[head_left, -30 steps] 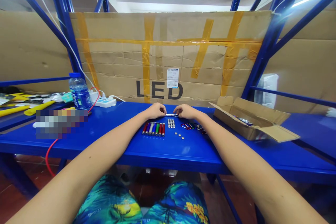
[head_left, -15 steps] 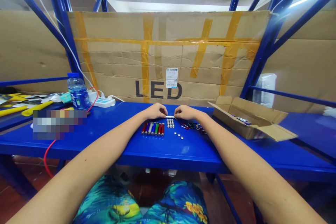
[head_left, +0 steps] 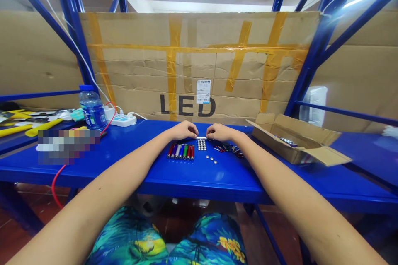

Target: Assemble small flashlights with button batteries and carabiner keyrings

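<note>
Both my hands are closed at the ends of a short, thin silvery bar point(head_left: 201, 138); its exact kind is too small to make out. My left hand point(head_left: 185, 131) pinches the left end, and my right hand point(head_left: 217, 132) pinches the right end. Just in front of the bar, silver button cells point(head_left: 202, 145) stand in a tight grid. Three loose button cells point(head_left: 212, 159) lie nearer to me. Below my left hand, several mini flashlights point(head_left: 180, 152) in red, purple, blue, silver and green form a row. Coloured carabiners point(head_left: 228, 148) lie beside my right wrist, partly behind the forearm.
An open cardboard box point(head_left: 292, 143) with small items inside stands at the right. At the left are a water bottle point(head_left: 92, 109), a white power strip point(head_left: 122, 120), a red cable point(head_left: 55, 188) and yellow-handled tools point(head_left: 43, 127). A large cardboard panel point(head_left: 137, 72) closes off the table's back.
Both hands stay on the bar in nearly the same place. The whole view has shifted very slightly; the button cells and flashlights lie as before.
</note>
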`<state>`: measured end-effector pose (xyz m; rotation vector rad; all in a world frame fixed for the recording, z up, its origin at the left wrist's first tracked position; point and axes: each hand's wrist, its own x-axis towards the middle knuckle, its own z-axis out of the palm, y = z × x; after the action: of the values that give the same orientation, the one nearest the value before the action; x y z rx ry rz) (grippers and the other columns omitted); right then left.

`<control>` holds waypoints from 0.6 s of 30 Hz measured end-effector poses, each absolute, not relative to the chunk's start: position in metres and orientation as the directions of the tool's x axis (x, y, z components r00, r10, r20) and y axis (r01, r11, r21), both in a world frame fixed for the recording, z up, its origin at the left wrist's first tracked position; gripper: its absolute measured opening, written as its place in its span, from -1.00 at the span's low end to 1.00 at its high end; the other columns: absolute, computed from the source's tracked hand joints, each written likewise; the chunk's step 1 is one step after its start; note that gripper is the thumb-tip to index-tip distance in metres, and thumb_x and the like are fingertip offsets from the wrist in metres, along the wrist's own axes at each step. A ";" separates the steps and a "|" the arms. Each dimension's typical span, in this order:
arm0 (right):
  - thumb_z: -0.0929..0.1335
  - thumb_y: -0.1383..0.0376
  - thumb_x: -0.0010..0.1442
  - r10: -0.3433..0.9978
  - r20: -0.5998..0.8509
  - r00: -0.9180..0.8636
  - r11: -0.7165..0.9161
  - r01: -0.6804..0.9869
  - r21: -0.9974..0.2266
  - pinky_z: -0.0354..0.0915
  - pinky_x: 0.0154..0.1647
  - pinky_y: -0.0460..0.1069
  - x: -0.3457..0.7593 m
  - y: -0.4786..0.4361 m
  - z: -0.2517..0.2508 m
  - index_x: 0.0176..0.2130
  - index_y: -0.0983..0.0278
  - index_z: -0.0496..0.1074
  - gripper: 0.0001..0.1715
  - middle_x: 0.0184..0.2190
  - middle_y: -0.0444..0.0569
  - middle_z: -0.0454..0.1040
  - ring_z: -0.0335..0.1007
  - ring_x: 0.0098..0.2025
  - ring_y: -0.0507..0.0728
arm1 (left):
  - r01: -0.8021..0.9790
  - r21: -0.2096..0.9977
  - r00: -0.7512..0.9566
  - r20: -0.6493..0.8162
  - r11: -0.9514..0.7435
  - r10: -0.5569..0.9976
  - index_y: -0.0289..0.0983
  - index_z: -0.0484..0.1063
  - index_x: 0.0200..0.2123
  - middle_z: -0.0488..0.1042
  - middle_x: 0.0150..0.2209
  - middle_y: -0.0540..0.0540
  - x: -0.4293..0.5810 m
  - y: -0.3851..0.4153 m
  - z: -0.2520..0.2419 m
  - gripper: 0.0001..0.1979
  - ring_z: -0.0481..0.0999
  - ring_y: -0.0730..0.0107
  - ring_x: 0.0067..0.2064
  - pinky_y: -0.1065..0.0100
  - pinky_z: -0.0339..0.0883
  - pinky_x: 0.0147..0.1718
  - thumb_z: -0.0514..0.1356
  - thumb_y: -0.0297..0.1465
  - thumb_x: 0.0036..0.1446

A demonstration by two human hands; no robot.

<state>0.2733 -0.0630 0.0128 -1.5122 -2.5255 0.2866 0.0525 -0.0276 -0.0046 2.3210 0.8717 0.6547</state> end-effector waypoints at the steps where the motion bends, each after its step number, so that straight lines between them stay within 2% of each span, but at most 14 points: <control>1: 0.32 0.30 0.09 0.882 0.060 -0.468 0.466 0.846 -0.257 0.21 -0.33 -0.10 0.273 -0.063 0.013 -0.25 0.28 0.55 -0.75 -0.29 -0.04 0.57 0.41 -0.29 0.09 | 0.427 0.654 0.666 0.238 -0.624 0.706 -0.32 0.56 -0.37 0.59 -0.34 -0.09 0.052 -0.028 -0.005 -0.82 0.53 0.31 -0.25 0.32 0.35 -0.19 0.31 -0.40 -0.12; 18: 0.32 0.30 0.09 0.872 0.064 -0.485 0.482 0.830 -0.279 0.22 -0.31 -0.09 0.275 -0.062 0.011 -0.24 0.29 0.56 -0.73 -0.29 -0.03 0.58 0.42 -0.28 0.09 | 0.450 0.643 0.663 0.225 -0.620 0.714 -0.33 0.57 -0.35 0.58 -0.34 -0.08 0.052 -0.031 -0.004 -0.82 0.51 0.32 -0.24 0.33 0.32 -0.16 0.28 -0.40 -0.09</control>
<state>0.2748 -0.0617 0.0112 -1.4723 -2.5295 0.3128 0.0524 -0.0309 -0.0045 2.3290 0.8992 0.6362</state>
